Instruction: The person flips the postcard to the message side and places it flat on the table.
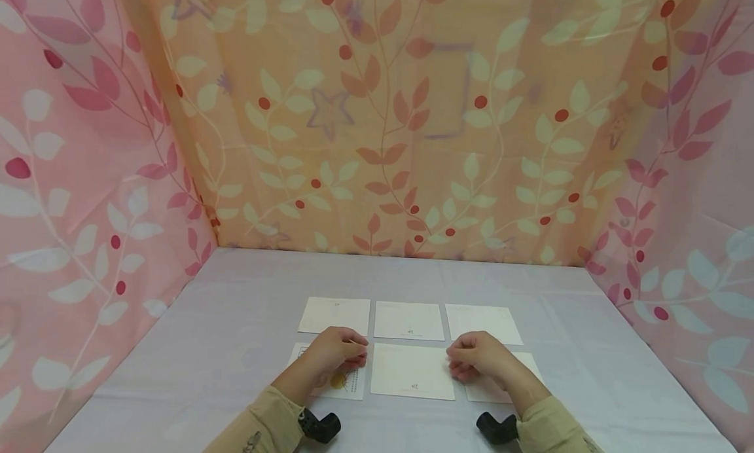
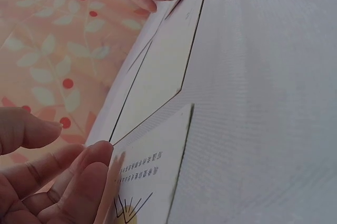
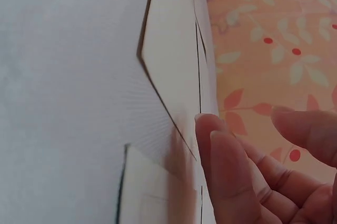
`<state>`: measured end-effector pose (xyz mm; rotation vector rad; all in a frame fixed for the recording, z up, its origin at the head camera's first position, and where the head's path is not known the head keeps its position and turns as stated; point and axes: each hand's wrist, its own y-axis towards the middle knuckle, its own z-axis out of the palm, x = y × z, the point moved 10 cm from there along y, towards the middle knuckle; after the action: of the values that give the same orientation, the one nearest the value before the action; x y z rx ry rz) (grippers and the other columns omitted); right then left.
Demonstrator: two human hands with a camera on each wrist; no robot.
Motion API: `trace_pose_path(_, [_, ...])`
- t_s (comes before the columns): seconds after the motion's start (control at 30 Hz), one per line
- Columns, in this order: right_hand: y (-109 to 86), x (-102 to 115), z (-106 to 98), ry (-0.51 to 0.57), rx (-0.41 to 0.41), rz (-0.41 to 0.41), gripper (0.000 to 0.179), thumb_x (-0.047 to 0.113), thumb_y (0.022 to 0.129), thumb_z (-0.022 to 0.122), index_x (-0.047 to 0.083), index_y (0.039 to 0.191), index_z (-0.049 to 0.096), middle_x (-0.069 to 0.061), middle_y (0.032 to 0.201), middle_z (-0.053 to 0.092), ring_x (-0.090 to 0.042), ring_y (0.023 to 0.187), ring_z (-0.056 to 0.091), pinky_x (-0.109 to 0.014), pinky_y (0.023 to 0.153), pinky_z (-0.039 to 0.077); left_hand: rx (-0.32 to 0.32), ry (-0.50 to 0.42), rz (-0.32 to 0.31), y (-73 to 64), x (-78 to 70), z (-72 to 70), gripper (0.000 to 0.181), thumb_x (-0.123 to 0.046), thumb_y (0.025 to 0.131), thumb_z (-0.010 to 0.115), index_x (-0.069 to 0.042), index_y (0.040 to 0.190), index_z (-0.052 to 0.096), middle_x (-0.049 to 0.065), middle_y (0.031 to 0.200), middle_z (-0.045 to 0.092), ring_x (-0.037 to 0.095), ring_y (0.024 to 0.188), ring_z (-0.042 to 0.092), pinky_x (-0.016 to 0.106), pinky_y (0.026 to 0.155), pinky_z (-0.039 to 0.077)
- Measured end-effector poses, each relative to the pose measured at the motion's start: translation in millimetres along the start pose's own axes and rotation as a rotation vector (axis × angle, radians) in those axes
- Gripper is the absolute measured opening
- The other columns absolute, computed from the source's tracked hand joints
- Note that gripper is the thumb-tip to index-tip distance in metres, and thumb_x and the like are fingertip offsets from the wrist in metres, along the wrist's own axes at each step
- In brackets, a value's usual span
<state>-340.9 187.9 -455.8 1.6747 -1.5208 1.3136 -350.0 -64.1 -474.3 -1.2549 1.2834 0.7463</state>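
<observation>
White cards lie flat in two rows of three. My left hand [image 1: 336, 355] is over the front-left card [image 1: 352, 391], which shows a yellow drawing and printed lines. In the left wrist view, the left hand's [image 2: 63, 182] thumb stands apart from the loosely bent fingers, beside that printed card [image 2: 152, 171]; contact is unclear. Between the front-middle card [image 1: 409, 371] and the front-right card [image 1: 489, 393] hovers my right hand [image 1: 480, 356]. The right wrist view shows this right hand [image 3: 263, 171] with relaxed fingers and nothing between thumb and fingertips.
Behind them lie the back-left card [image 1: 336, 314], back-middle card [image 1: 409, 321] and back-right card [image 1: 483, 322], mostly blank. A pale cloth covers the table [image 1: 206, 348]. Patterned curtains [image 1: 377, 112] enclose its back and sides. Black devices [image 1: 321, 427] sit at both wrists.
</observation>
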Motion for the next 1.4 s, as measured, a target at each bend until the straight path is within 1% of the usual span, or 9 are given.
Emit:
trace_pose_path(0.27, [7.2,10,6,0.019,-0.012,-0.025,0.021,0.014,0.087,0.061,-0.006,0.091,0.061,-0.01,0.077,0.065,-0.019,0.067,0.064,-0.033,0.062,0.055,0.011,0.027,0.037,-3.1,-3.5,-3.7,0.018,-0.005,0.084,0.062,0.005,0.099,0.061,0.01,0.079,0.065,0.015,0.068,0.062,0.028,0.065,0.053])
trace_pose_path(0.43, [13.9,17,14,0.047,0.0,-0.061,0.021,0.013,0.087,0.061,-0.008,0.091,0.061,-0.011,0.079,0.066,-0.021,0.07,0.065,-0.034,0.064,0.055,0.007,0.066,0.055,-6.3,-7.8,-12.9,0.02,-0.006,0.083,0.063,0.005,0.1,0.062,0.009,0.08,0.066,0.015,0.071,0.063,0.028,0.066,0.053])
trace_pose_path(0.6, [17.8,24,26,0.06,0.017,-0.078,0.022,0.013,0.086,0.061,-0.008,0.092,0.061,-0.011,0.08,0.066,-0.021,0.072,0.066,-0.034,0.064,0.055,-0.03,0.099,0.05,-8.4,-9.0,-27.2,0.021,-0.008,0.085,0.062,0.003,0.103,0.062,0.01,0.086,0.065,0.017,0.075,0.064,0.029,0.068,0.053])
trace_pose_path(0.77, [20.1,30,39,0.064,0.039,-0.088,0.022,0.014,0.086,0.062,-0.007,0.092,0.061,-0.012,0.08,0.067,-0.022,0.073,0.066,-0.034,0.066,0.055,-0.05,0.084,0.026,-9.9,-7.3,-35.5,0.022,-0.008,0.085,0.062,0.003,0.104,0.061,0.012,0.089,0.065,0.019,0.076,0.063,0.03,0.07,0.053])
trace_pose_path(1.0, [24.2,37,56,0.103,0.075,-0.102,0.023,0.014,0.086,0.062,-0.008,0.093,0.061,-0.013,0.082,0.067,-0.022,0.074,0.067,-0.034,0.067,0.055,-0.091,0.074,0.01,-9.4,-1.3,-47.8,0.02,-0.008,0.085,0.062,0.003,0.102,0.062,0.009,0.083,0.065,0.015,0.072,0.061,0.028,0.067,0.053])
trace_pose_path(1.2, [25.5,47,73,0.108,0.106,-0.126,0.021,0.012,0.086,0.062,-0.008,0.094,0.062,-0.015,0.083,0.067,-0.023,0.075,0.066,-0.035,0.067,0.055,-0.153,0.08,-0.001,-11.9,4.2,-64.7,0.019,-0.006,0.083,0.062,0.003,0.1,0.063,0.007,0.08,0.065,0.015,0.072,0.062,0.028,0.067,0.053])
trace_pose_path(1.3, [25.9,50,81,0.108,0.117,-0.138,0.021,0.011,0.086,0.062,-0.009,0.093,0.062,-0.015,0.082,0.067,-0.023,0.074,0.066,-0.034,0.067,0.055,-0.189,0.075,-0.02,-13.7,7.5,-74.0,0.018,-0.005,0.083,0.062,0.002,0.1,0.064,0.007,0.081,0.064,0.015,0.072,0.062,0.028,0.068,0.053])
trace_pose_path(1.4, [26.8,52,87,0.104,0.115,-0.139,0.019,0.01,0.085,0.062,-0.008,0.092,0.063,-0.015,0.082,0.067,-0.023,0.074,0.067,-0.033,0.066,0.055,-0.21,0.082,-0.032,-15.1,9.6,-82.1,0.018,-0.006,0.084,0.062,0.002,0.1,0.064,0.008,0.084,0.064,0.016,0.072,0.062,0.028,0.068,0.053])
